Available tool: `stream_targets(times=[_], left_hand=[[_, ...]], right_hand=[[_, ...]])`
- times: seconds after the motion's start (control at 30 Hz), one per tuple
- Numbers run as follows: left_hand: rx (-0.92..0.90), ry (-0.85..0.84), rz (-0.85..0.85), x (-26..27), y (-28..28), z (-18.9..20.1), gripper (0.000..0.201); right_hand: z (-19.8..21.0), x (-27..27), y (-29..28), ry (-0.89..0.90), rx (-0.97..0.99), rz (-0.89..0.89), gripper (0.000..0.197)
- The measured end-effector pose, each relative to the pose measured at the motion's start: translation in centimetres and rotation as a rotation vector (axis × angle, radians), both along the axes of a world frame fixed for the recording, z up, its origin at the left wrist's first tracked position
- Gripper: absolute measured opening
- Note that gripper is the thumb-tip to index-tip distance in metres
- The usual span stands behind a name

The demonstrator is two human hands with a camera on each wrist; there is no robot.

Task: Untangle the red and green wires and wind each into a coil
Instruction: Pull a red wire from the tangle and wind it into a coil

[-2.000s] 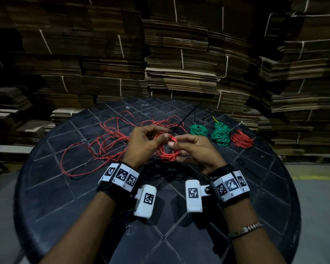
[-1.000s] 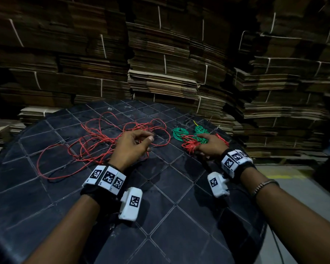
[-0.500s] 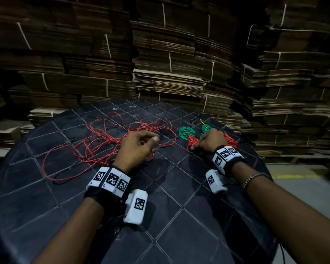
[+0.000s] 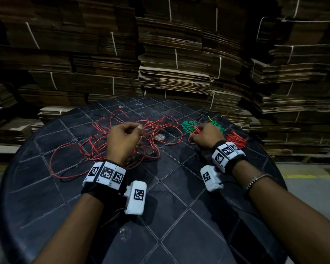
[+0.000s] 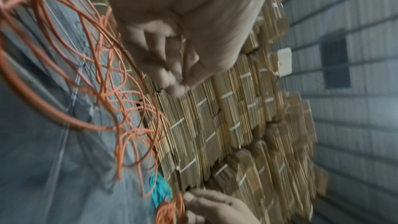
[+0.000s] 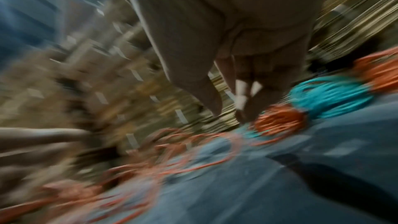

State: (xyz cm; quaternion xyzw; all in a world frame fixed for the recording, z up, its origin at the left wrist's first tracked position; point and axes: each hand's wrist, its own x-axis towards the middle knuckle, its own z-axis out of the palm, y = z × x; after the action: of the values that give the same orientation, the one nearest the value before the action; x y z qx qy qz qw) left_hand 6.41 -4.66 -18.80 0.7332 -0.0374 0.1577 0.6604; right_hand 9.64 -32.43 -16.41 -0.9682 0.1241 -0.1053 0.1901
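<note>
Your left hand point(image 4: 122, 141) hovers over the loose red wire point(image 4: 95, 147) sprawled on the tabletop point(image 4: 179, 216), fingers point(image 5: 163, 67) curled and pinching a strand. Your right hand point(image 4: 205, 137) rests on a small red coil point(image 4: 193, 133) beside the green coils point(image 4: 188, 126); whether its fingers grip it, I cannot tell.

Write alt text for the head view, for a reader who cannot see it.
Two hands work over a dark round table: the left hand pinches a strand of a loose red wire tangle, while the right hand rests on a small red coil beside green coils. Flattened cardboard stacks fill the background.
</note>
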Motion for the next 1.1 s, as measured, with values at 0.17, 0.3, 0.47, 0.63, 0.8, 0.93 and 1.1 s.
stream_targets(times=[0.17, 0.3, 0.47, 0.63, 0.8, 0.93, 1.1], left_hand=[[-0.067, 0.005, 0.145, 0.7, 1.8, 0.4, 0.008], [-0.079, 0.008, 0.158, 0.9, 2.1, 0.0, 0.007], [-0.048, 0.025, 0.112, 1.4, 2.1, -0.3, 0.007], [-0.068, 0.12, -0.049, 1.2, 1.3, -0.3, 0.025], [0.211, 0.216, -0.214, -0.2, 0.4, 0.2, 0.062], [0.394, 0.106, -0.13, -0.1, 0.2, -0.5, 0.076], [0.27, -0.016, 0.266, 1.1, 2.5, -0.3, 0.044]], right_hand=[[0.1, -0.7, 6.3, 0.094, 0.053, 0.287, 0.036], [-1.4, 0.0, 9.5, 0.294, 0.136, 0.331, 0.038], [-1.8, 0.6, 9.4, 0.257, 0.281, 0.28, 0.011], [3.4, -1.4, 8.7, -0.161, 0.931, 0.345, 0.008], [8.1, -2.4, 8.4, -0.433, 1.169, 0.505, 0.009], [9.1, -3.1, 8.4, -0.434, 1.115, 0.472, 0.007], [8.8, -3.1, 5.8, -0.542, 1.161, 0.22, 0.005]])
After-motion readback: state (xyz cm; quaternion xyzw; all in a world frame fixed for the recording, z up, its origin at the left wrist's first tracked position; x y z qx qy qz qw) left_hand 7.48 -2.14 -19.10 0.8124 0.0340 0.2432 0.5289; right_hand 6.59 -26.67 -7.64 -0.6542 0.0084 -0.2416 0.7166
